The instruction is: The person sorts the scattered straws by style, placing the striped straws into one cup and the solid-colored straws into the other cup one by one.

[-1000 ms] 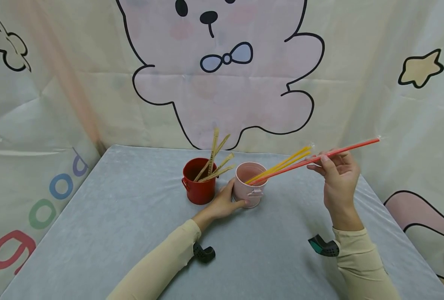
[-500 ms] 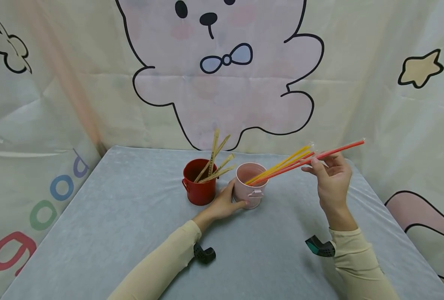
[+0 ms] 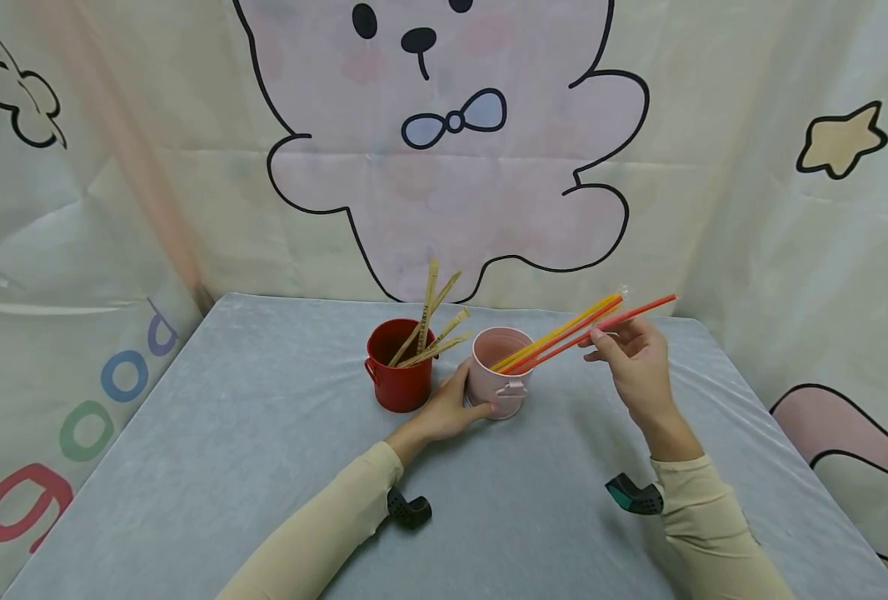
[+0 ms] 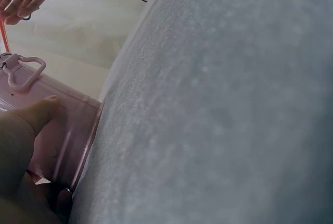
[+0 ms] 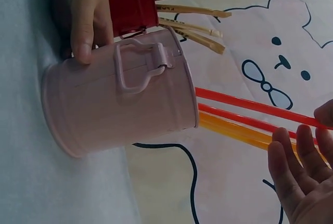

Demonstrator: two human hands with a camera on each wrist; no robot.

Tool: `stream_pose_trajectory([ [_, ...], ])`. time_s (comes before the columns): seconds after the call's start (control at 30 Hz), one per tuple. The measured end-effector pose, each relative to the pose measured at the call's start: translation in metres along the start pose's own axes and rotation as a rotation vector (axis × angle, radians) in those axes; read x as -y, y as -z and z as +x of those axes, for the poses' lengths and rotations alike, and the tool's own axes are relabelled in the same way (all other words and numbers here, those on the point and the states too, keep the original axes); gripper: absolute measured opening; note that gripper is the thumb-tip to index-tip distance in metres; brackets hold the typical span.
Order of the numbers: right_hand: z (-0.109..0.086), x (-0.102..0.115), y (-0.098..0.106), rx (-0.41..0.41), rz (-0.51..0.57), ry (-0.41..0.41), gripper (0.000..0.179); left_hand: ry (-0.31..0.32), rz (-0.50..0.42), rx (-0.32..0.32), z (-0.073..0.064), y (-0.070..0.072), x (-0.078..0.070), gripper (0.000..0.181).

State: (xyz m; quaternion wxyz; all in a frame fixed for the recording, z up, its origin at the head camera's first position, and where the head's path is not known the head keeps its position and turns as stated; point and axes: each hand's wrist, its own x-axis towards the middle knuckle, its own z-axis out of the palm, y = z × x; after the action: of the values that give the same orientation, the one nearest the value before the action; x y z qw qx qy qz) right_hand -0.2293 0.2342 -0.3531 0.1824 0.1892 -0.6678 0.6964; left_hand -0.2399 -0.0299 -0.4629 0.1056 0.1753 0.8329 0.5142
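Observation:
A pink bucket (image 3: 495, 390) with small side handles stands upright on the table. My left hand (image 3: 441, 411) holds it low, thumb across the front. Yellow straws (image 3: 561, 328) and a red straw (image 3: 597, 314) lean out of the bucket to the right, some with clear wrapping at the ends. Between thumb and fingers, my right hand (image 3: 639, 357) pinches another red straw (image 3: 650, 306) near its upper part. The lower end of that straw is inside the bucket, as the right wrist view shows, where the bucket (image 5: 119, 99) hides it.
Just left of the pink bucket stands a red bucket (image 3: 397, 385) with several paper-wrapped sticks (image 3: 426, 310) in it. A pale blue cloth (image 3: 264, 433) covers the table. Behind hangs a printed curtain (image 3: 526, 200).
My right hand has moved left and slightly down, carrying the red straw deeper into the pink bucket. The left hand and both buckets have stayed in place.

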Motion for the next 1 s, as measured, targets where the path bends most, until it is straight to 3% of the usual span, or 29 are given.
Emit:
stream_pose_trajectory([
  [0.2,-0.001,-0.006,0.000,0.085,-0.155,-0.062,0.019,0.004,0.001,-0.001,0.000,0.000,0.000,0.088],
  [0.4,-0.004,-0.012,-0.001,0.162,-0.324,-0.102,0.022,0.004,-0.005,0.003,0.000,-0.001,0.000,0.088],
  [1.0,-0.004,-0.023,-0.005,0.228,-0.384,-0.174,0.024,0.022,0.004,0.007,0.000,0.000,-0.002,0.089],
])
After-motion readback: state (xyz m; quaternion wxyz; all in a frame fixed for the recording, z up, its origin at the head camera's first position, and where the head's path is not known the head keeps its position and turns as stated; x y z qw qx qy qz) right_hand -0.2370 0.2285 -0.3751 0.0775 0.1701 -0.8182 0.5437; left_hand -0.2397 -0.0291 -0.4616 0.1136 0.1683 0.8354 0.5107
